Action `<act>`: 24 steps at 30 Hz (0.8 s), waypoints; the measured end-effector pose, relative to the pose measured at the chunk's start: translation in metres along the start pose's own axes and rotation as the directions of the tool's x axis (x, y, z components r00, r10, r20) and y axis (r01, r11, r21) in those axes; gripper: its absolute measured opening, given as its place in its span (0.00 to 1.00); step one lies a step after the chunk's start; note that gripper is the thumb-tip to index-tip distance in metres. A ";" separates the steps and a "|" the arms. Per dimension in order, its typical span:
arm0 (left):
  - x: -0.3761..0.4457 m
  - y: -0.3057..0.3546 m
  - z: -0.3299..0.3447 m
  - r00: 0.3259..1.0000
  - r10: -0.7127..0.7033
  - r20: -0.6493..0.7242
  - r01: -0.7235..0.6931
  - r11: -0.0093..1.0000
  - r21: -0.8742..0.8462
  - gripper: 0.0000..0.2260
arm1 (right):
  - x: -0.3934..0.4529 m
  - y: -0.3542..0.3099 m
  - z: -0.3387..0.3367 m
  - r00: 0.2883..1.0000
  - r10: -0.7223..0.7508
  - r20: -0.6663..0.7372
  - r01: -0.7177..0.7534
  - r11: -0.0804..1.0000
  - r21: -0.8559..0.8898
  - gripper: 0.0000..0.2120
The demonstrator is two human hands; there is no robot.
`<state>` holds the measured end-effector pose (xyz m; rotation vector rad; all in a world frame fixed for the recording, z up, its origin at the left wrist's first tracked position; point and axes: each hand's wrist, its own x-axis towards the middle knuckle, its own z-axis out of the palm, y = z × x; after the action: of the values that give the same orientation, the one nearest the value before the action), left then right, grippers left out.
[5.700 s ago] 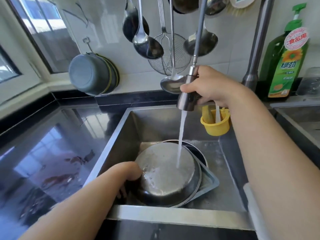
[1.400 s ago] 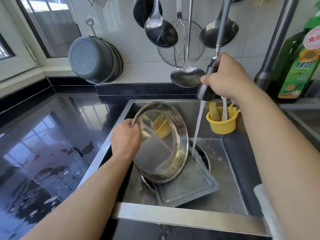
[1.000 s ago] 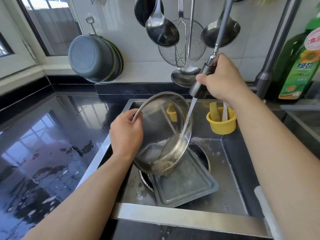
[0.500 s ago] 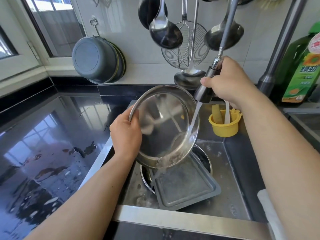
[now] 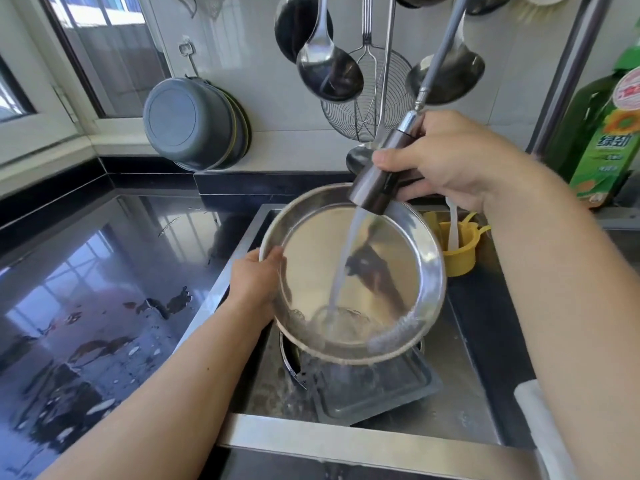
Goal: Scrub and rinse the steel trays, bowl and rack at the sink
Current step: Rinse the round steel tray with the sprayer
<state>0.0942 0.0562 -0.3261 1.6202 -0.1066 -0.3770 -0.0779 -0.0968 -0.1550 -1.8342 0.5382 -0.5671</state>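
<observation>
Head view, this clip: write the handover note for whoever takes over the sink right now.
Left hand grips the rim of the round steel tray, tilted over the sink.
Right hand holds the pull-out steel sprayer head; water is running into the tray and spilling off its lower edge.
Rectangular steel tray lies in the sink, partly over another round steel piece.
Done: round tray looks free of residue.
Left: finish this rinse, then the pieces in the sink. No rack visible.

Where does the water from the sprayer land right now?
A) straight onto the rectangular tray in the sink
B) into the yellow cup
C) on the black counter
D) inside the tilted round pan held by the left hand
D: the stream from the sprayer, gripped by the right hand, hits inside the round pan that the left hand holds tilted above the rectangular tray.
</observation>
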 end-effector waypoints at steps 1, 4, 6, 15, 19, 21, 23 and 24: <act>0.000 -0.001 0.000 0.997 -0.061 0.040 0.062 0.998 -0.024 0.08 | 0.000 0.000 0.005 1.000 -0.006 -0.006 0.006 0.999 0.046 0.08; -0.001 -0.003 -0.001 0.970 -0.191 0.151 0.194 0.981 0.000 0.06 | 0.005 0.002 0.019 0.997 -0.034 -0.074 0.045 0.988 0.150 0.08; -0.003 -0.003 -0.002 0.954 -0.234 0.185 0.220 0.971 0.092 0.07 | 0.012 0.009 0.025 0.986 -0.047 -0.160 0.072 0.986 0.153 0.12; -0.018 0.007 -0.005 0.922 -0.335 0.192 0.302 0.936 0.183 0.11 | 0.019 0.030 0.010 0.906 -0.153 -0.394 0.003 0.934 -0.358 0.19; -0.017 0.009 -0.004 0.931 -0.275 0.238 0.242 0.957 0.157 0.24 | 0.014 0.021 -0.014 0.938 -0.039 -0.345 -0.147 0.856 -0.496 0.20; -0.021 0.012 -0.002 0.927 -0.249 0.280 0.219 0.966 0.135 0.31 | 0.010 0.016 -0.025 0.962 0.053 -0.267 -0.166 0.891 -0.422 0.17; -0.025 0.012 0.001 0.919 -0.236 0.315 0.200 0.969 0.144 0.39 | 0.006 0.011 -0.030 0.980 0.103 -0.171 -0.157 0.926 -0.343 0.14; -0.027 0.013 0.002 0.916 -0.227 0.331 0.181 0.969 0.165 0.37 | 0.005 0.009 -0.031 0.985 0.107 -0.136 -0.146 0.937 -0.319 0.13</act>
<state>0.0703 0.0607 -0.3090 1.6859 -0.2351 -0.8350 -0.0933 -0.1253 -0.1542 -2.0688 0.8666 -0.5226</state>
